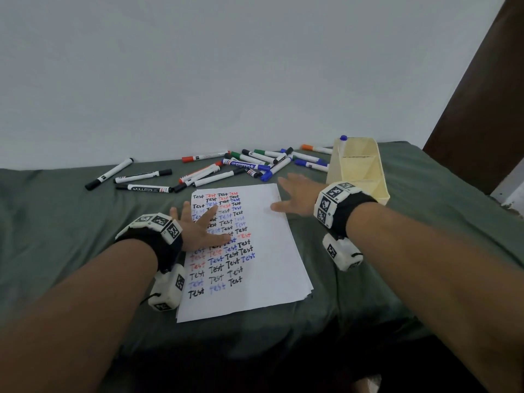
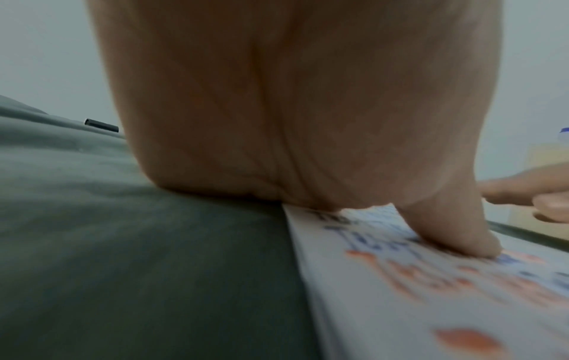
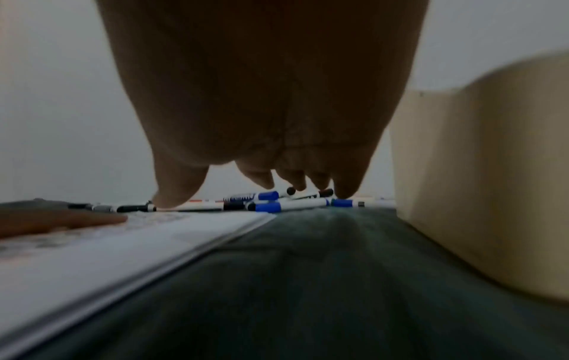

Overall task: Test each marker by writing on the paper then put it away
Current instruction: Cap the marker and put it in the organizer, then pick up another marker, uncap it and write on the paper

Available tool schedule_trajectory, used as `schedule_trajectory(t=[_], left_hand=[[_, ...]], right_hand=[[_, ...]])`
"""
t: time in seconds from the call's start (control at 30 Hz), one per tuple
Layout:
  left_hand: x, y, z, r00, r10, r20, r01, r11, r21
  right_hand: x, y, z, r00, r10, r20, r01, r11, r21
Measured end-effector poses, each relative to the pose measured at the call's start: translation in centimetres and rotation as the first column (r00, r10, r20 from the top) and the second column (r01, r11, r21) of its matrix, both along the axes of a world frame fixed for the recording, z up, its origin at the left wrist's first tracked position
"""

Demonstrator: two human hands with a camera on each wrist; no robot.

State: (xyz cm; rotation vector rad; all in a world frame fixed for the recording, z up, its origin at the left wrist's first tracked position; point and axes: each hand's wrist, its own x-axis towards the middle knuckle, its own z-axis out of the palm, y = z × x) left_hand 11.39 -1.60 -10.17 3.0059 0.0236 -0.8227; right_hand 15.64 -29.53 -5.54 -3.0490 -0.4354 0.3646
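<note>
Reaching for the next marker: left hand [image 1: 198,225] lies flat, fingers spread, pinning the paper [image 1: 263,251]; right hand [image 1: 295,198], open and empty, hovers just short of the markers [image 1: 249,165] with the box [image 1: 365,171] beside it; judgement—pick one cleanly.

Green cloth [image 1: 71,222] covering surface; pale wall [image 1: 198,66] behind; dark brown panel [image 1: 482,95] at right.
</note>
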Motion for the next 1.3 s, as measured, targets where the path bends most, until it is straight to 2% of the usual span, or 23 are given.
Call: schedule_trajectory(t=[0.13,0.37,0.5,0.6,0.7,0.8,0.9,1.03,1.1,1.2,1.3], left_hand=[[0.1,-0.1,-0.1,1.0,0.002,0.005,-0.002,1.0,0.023],[1.1,-0.7,2.0,0.995,-0.024,-0.099,0.042,0.982,0.182],[4.1,-2.3,3.8,0.988,-0.15,0.049,0.126,0.938,0.323],[7.1,-4.9,5.0,0.931,-0.289,0.222,0.198,0.912,0.359],[9.9,-7.0,5.9,0.85,-0.339,0.403,0.258,0.935,0.244],[12.3,-8.5,6.1,0.848,-0.341,0.406,0.296,0.94,0.171],[14.4,-9.7,5.6,0.841,-0.34,0.42,0.29,0.94,0.179],[16.3,-11.2,4.7,0.822,-0.384,0.42,0.349,0.923,0.161],[16.7,-11.8,4.5,0.802,-0.426,0.419,0.375,0.905,0.203],[16.9,-12.4,4.5,0.745,-0.514,0.425,0.4,0.854,0.332],[16.4,-12.0,5.0,0.625,-0.582,0.521,0.409,0.812,0.416]], right_hand=[[-0.4,-0.5,-3.0,0.979,-0.146,-0.141,0.128,0.983,-0.131],[-0.1,-0.7,-4.6,0.973,-0.167,-0.161,0.149,0.982,-0.12],[0.0,-0.7,-4.7,0.971,-0.167,-0.169,0.15,0.983,-0.108],[0.1,-0.7,-4.7,0.97,-0.168,-0.174,0.154,0.984,-0.091],[0.2,-0.7,-4.8,0.972,-0.169,-0.163,0.158,0.984,-0.076],[0.3,-0.7,-5.1,0.976,-0.168,-0.136,0.16,0.985,-0.066],[0.4,-0.7,-5.4,0.979,-0.166,-0.121,0.161,0.986,-0.052],[0.5,-0.6,-5.3,0.976,-0.18,-0.12,0.178,0.984,-0.033],[0.4,-0.5,-5.1,0.975,-0.185,-0.122,0.184,0.983,-0.018],[0.2,-0.4,-4.6,0.975,-0.19,-0.117,0.191,0.982,-0.002],[0.1,-0.4,-3.9,0.978,-0.189,-0.092,0.192,0.981,0.03]])
